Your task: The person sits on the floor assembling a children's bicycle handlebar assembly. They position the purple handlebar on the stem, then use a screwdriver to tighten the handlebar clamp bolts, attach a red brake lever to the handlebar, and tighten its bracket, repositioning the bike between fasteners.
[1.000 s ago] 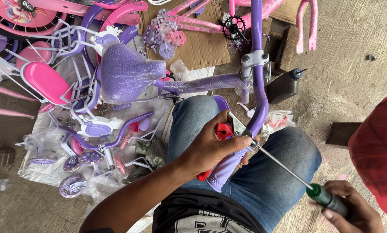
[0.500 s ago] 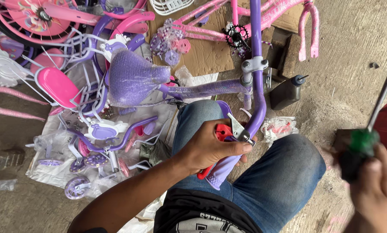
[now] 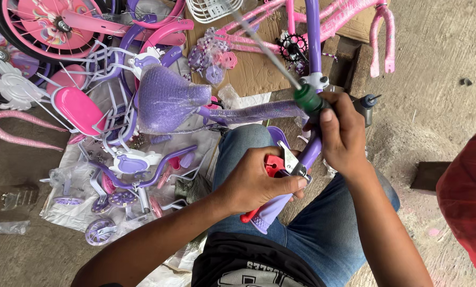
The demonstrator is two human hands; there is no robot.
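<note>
Looking down through the head camera, we see our left hand [image 3: 256, 183] closed around the lower end of a purple bicycle frame [image 3: 313, 79] that rests across our denim-clad lap, fingers curled over a red plastic part [image 3: 272, 165] and a small metal bracket [image 3: 293, 163] that sits against the tube. Our right hand [image 3: 341, 133] is clenched tight on the green-collared handle of a screwdriver [image 3: 280, 58], its long shaft pointing up and away from us, over the cardboard [image 3: 254, 69], with the tip well apart from the bracket.

We judge the main risk to be the bracket slipping out of line, since only our left fingertips pin it and the frame lies loose on our legs; a knee shift could roll the tube. The raised shaft could also snag the bagged purple saddle [image 3: 169, 98] or the chainring [image 3: 292, 47] just beyond it.

The bracket lies at our left fingertips, just below and near our right wrist, while the driver's tip is far above both. To our left, a pink child seat [image 3: 78, 109] and small training wheels [image 3: 97, 231] lie scattered on plastic sheeting.
</note>
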